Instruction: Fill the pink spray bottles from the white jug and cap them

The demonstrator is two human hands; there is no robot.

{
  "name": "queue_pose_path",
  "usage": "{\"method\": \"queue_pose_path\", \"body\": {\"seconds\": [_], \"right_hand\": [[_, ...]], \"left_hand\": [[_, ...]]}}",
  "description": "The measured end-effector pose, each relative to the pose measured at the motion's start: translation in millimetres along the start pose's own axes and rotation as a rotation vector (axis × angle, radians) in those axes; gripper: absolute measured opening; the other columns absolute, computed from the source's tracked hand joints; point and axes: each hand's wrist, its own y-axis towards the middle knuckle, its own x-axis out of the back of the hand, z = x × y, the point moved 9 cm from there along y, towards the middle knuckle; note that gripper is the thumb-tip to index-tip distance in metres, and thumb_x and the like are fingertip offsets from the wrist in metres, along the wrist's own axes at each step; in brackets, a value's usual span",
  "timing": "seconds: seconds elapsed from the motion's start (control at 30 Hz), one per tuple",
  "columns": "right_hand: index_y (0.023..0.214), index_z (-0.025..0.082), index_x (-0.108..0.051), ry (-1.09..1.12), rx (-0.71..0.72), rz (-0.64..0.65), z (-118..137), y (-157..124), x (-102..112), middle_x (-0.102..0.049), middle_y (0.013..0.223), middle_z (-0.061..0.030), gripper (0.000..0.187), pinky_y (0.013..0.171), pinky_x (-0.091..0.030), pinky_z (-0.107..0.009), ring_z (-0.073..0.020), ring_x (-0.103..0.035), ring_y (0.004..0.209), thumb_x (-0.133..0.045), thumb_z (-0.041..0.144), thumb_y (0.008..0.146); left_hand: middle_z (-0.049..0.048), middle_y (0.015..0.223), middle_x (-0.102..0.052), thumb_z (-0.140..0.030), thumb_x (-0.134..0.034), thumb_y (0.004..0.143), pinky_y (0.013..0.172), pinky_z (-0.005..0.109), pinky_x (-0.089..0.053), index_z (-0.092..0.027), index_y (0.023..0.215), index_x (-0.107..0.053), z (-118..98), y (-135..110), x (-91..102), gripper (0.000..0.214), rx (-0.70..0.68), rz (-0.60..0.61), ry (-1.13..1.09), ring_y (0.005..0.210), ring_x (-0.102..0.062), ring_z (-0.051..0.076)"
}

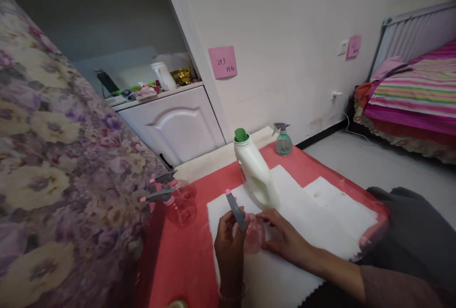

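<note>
Right at the front of the table, a small round spray bottle of see-through pink plastic (254, 237) is held between both hands, above the white sheet. Its grey trigger head (235, 209), tipped with a pink nozzle (228, 192), is gripped by the left hand (230, 245), the fingers and thumb being closed about the head near its pink collar. The rounded body is clasped from the other side by the right hand (285, 237), fingertips above and thumb below; the grip is apparently shared so that the smooth, curved bottle is kept from rolling or turning. Whether the collar is fully tightened cannot be told.

Just beyond, a tall cream-white plastic jug (259, 177) is stood within easy reach, its ribbed neck left uncapped and a glossy green spout (241, 134) seen in its mouth. Off to the left, two matching pink spray bottles (182, 210) are set close together, seemingly to leave the middle free for handling. At the far corner, a squat teal spray bottle (284, 145) is stood apart, its clear wall showing a thin tube.

Everything is set over a smooth red table cover (160, 263); a matt white sheet with a scalloped edge (306, 215) is spread under the working area, perhaps for catching drips.
</note>
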Motion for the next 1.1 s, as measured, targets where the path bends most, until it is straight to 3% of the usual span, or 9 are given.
{"method": "queue_pose_path", "body": {"seconds": [0.17, 0.63, 1.1], "right_hand": [[0.127, 0.026, -0.046, -0.024, -0.001, 0.006, -5.1, 2.7, -7.6, -0.053, 0.124, -0.0081, 0.074, 0.101, -0.043, -0.049, -0.0285, -0.052, 0.116, -0.077, 0.011, 0.062], [0.127, 0.025, -0.046, -0.043, 0.026, -0.024, -8.3, 5.3, -12.7, -0.055, 0.123, -0.0081, 0.070, 0.101, -0.044, -0.045, -0.0259, -0.053, 0.115, -0.075, 0.011, 0.064], [0.130, 0.025, -0.044, -0.026, 0.009, -0.004, -6.3, 5.2, -16.1, -0.053, 0.128, -0.0099, 0.070, 0.105, -0.041, -0.050, -0.0283, -0.051, 0.121, -0.070, 0.012, 0.066]], "left_hand": [[0.0077, 0.117, -0.068, -0.035, -0.072, 0.078, 0.090, 0.033, -0.052, -0.021, 0.106, -0.063, -0.5, -0.5, 2.5, 0.032, -0.030, 0.038, 0.058, 0.108, -0.064, 0.022], [0.0064, 0.111, -0.069, -0.027, -0.068, 0.079, 0.093, 0.035, -0.051, -0.021, 0.106, -0.063, -3.9, -3.7, 4.0, 0.027, -0.161, 0.005, 0.118, 0.103, -0.065, 0.021], [0.0075, 0.108, -0.070, -0.029, -0.068, 0.079, 0.091, 0.035, -0.052, -0.020, 0.104, -0.064, -4.7, -3.9, -2.0, 0.027, -0.128, 0.061, 0.160, 0.104, -0.065, 0.023]]}}
